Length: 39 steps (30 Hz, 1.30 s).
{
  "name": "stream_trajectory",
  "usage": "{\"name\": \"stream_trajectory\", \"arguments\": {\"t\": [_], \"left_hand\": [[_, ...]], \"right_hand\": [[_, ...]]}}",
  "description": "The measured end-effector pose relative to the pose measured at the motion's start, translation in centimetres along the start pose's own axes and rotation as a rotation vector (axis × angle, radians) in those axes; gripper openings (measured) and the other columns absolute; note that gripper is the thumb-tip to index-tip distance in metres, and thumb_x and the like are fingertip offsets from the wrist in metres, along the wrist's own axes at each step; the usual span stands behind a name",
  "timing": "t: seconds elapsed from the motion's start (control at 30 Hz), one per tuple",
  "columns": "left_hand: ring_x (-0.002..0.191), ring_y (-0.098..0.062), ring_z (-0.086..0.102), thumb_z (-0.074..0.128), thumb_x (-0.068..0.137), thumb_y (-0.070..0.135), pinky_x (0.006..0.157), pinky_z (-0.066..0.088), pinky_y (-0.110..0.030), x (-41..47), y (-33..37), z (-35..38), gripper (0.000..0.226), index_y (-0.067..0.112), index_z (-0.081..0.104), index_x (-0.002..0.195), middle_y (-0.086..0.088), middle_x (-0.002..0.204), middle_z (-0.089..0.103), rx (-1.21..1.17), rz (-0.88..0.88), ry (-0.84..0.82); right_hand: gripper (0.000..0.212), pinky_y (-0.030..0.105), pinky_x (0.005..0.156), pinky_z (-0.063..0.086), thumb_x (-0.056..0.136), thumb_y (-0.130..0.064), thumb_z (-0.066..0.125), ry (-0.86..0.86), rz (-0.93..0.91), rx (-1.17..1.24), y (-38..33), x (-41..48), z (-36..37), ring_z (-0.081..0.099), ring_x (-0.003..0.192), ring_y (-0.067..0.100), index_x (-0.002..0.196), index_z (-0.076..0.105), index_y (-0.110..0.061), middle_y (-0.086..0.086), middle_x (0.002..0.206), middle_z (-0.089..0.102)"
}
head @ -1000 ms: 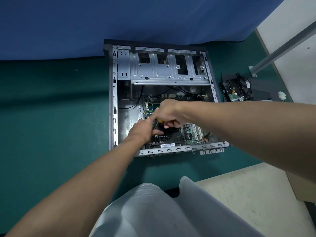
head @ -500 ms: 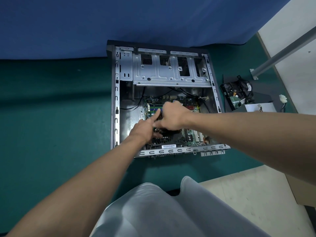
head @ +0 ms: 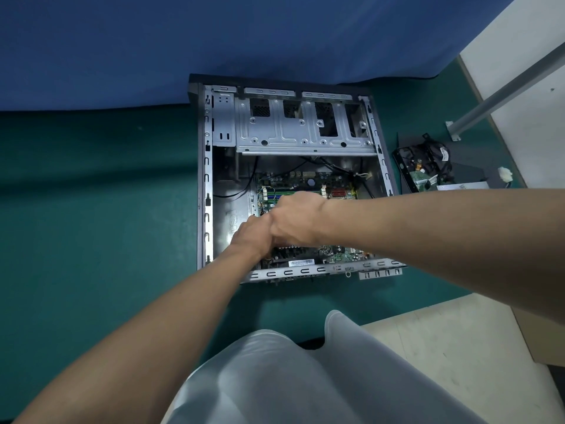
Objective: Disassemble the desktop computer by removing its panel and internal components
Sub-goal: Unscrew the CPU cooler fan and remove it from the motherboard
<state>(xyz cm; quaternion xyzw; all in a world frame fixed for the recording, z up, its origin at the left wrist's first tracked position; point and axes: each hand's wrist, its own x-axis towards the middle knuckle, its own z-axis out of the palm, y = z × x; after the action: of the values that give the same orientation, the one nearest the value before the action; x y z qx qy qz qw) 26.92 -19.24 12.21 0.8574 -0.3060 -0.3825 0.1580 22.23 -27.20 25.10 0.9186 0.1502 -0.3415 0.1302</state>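
Note:
The open desktop case (head: 208, 179) lies flat on the green surface with its side panel off. An empty silver drive cage (head: 305, 130) fills its far end, and the green motherboard (head: 305, 179) sits below it. Both hands meet over the middle of the board. My right hand (head: 296, 218) is closed in a fist; what it grips is hidden now, though a yellow and black screwdriver handle showed in it a second ago. My left hand (head: 253, 237) is tucked just under it with its fingers curled down onto the board. Its fingertips are covered.
Removed parts with black cables (head: 422, 166) lie right of the case, with a white piece (head: 461, 186) beside them. A grey metal bar (head: 504, 90) slants down at the far right. Blue cloth (head: 183, 41) hangs behind the case. A pale surface (head: 443, 347) is at the lower right.
My right hand has rolled over my left, hiding the yellow handle seen a second ago. Both hands stay over the same spot on the board. The view has shifted slightly.

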Motion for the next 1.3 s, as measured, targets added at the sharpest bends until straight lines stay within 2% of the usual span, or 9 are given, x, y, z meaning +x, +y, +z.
{"name": "stream_trajectory", "arguments": {"t": [0.1,0.4,0.5,0.63,0.8,0.93,1.03,1.17,1.3], "left_hand": [[0.075,-0.027,0.053,0.057,0.088,0.019,0.067,0.043,-0.033,0.1,0.1,-0.1,0.021,0.022,0.044,0.073,-0.004,0.079,0.053,0.024,0.004,-0.017],[0.067,-0.015,0.053,0.068,0.089,0.036,0.069,0.040,-0.030,-0.3,0.0,-0.4,0.066,0.040,0.033,0.144,0.013,0.071,0.050,-0.109,0.071,-0.065],[0.077,-0.020,0.051,0.071,0.085,0.036,0.074,0.040,-0.031,-0.5,0.3,-0.7,0.081,0.046,0.021,0.148,0.009,0.072,0.044,-0.050,0.115,-0.064],[0.067,-0.016,0.047,0.065,0.092,0.031,0.071,0.040,-0.032,-0.3,0.1,-0.4,0.055,0.035,0.037,0.139,0.006,0.073,0.048,-0.013,0.089,-0.063],[0.078,-0.026,0.049,0.039,0.095,0.025,0.070,0.039,-0.034,0.1,-0.2,-0.1,0.020,0.021,0.054,0.106,-0.001,0.082,0.047,-0.023,0.006,-0.043],[0.067,-0.022,0.049,0.065,0.087,0.023,0.062,0.037,-0.030,0.1,-0.2,-0.2,0.029,0.025,0.038,0.079,-0.005,0.083,0.056,0.012,0.022,-0.059],[0.056,-0.010,0.060,0.064,0.089,0.026,0.060,0.041,-0.029,0.2,-0.3,0.0,0.019,0.032,0.050,0.100,0.008,0.064,0.063,-0.135,0.020,-0.080],[0.058,-0.004,0.048,0.071,0.088,0.020,0.053,0.036,-0.027,0.2,-0.5,0.0,0.069,0.039,0.032,0.142,0.017,0.058,0.049,-0.022,0.069,-0.029],[0.058,-0.001,0.043,0.071,0.089,0.017,0.053,0.034,-0.025,0.4,-0.4,0.1,0.077,0.043,0.026,0.146,0.021,0.052,0.042,-0.018,0.090,-0.008]], "right_hand": [[0.027,0.032,0.062,0.042,0.099,-0.023,0.044,0.054,0.042,0.095,-0.1,0.0,0.6,0.062,0.093,0.030,0.105,0.065,-0.007,0.010,0.102,0.064],[0.039,0.025,0.054,0.046,0.092,-0.036,0.051,0.121,0.908,1.125,0.5,1.1,2.0,0.058,0.061,0.022,0.064,0.050,-0.009,0.009,0.076,0.063],[0.030,0.020,0.041,0.037,0.092,-0.024,0.053,0.011,0.869,1.216,0.9,1.1,1.6,0.052,0.052,0.017,0.068,0.051,-0.007,0.005,0.065,0.056],[0.006,0.031,0.060,0.042,0.089,-0.016,0.054,0.012,0.524,0.699,0.6,0.4,1.0,0.054,0.069,0.027,0.091,0.055,-0.011,0.012,0.090,0.061],[0.030,0.038,0.072,0.053,0.101,-0.024,0.040,0.092,-0.054,0.009,0.1,-0.3,1.0,0.063,0.096,0.030,0.103,0.065,-0.008,0.011,0.103,0.066],[0.021,0.033,0.058,0.040,0.091,-0.021,0.056,0.133,0.080,0.243,1.3,-0.1,0.7,0.060,0.083,0.035,0.097,0.064,-0.003,0.016,0.089,0.061],[0.029,0.031,0.057,0.042,0.089,-0.030,0.062,0.100,0.363,0.655,1.3,0.7,1.1,0.061,0.075,0.033,0.072,0.053,-0.008,0.004,0.066,0.044],[0.024,0.013,0.033,0.035,0.095,-0.016,0.052,-0.024,0.831,1.211,1.6,1.5,0.8,0.051,0.030,0.011,0.080,0.062,0.001,0.007,0.051,0.056],[0.019,0.026,0.056,0.047,0.095,-0.011,0.044,-0.148,0.662,0.994,1.6,1.2,0.5,0.057,0.068,0.020,0.090,0.060,-0.001,0.010,0.080,0.057]]}}
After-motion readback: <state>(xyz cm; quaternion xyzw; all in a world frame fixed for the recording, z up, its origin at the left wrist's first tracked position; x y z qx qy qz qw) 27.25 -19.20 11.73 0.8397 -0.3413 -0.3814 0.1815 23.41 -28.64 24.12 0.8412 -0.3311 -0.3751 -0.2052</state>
